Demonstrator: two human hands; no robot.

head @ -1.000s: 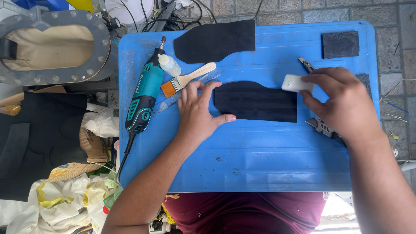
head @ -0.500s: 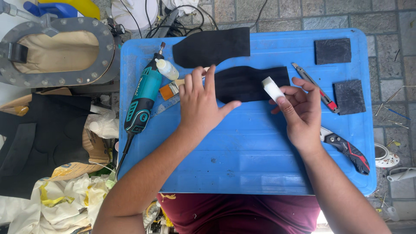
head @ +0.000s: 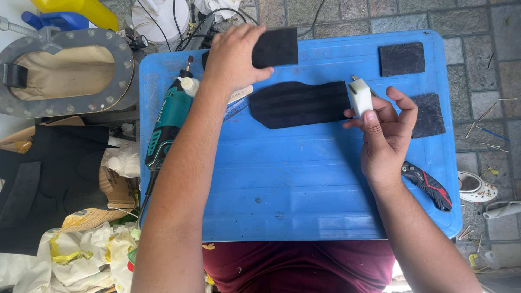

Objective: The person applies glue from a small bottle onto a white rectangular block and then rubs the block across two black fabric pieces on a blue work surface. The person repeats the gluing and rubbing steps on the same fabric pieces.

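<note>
View from above onto the blue plastic table [head: 304, 190]. The shaped black rubber piece [head: 301, 103] lies flat between the two hands, its long axis running across the table from one hand toward the other; its wider, wavy end points to the right hand [head: 386, 133], its tapered end to the left forearm. The right hand is the nearer of the two: it sits just beside the piece's right end and pinches a small white block [head: 360, 96] between thumb and fingers, the block upright and touching or all but touching that end. The left hand [head: 233, 57] lies beyond the piece, on its far side, closed over the left part of a second black sheet [head: 275, 48] at the table's far edge, fingers curled on top of it; whether the sheet is lifted or only pressed down cannot be told. Just outside the left wrist lie a teal rotary tool [head: 167, 122] and a small white glue bottle [head: 188, 84], the tool's long axis running away from the body. Beyond the right hand lie two dark square patches [head: 401, 58], one far and one partly hidden behind the fingers. Near the right wrist, toward the body, lies a folding knife with a red and black handle [head: 429, 186]. Off the table, past the left arm, stands a grey bolted oval frame [head: 65, 73].
</note>
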